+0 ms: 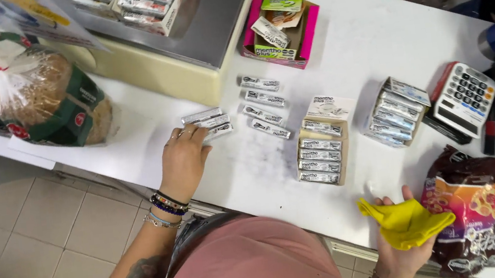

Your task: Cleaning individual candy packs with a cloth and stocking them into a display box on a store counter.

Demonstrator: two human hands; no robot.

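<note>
My left hand (183, 155) rests on the white counter (367, 36) with its fingers lying on a small stack of silver candy sticks (209, 121); whether it grips them I cannot tell. Just to the right, several more silver sticks (264, 107) lie loose in a column. An open cardboard box (322, 143) holds several of the same sticks. My right hand (402, 246) grips a crumpled yellow cloth (405, 221) at the counter's near edge.
A second box of sticks (396, 111) stands by a white calculator (464, 98). A pink box (280, 28) sits at the back. Bagged bread (34, 96) is at the left, a dark snack bag (473, 205) at the right, a metal-topped scale (207, 18) behind.
</note>
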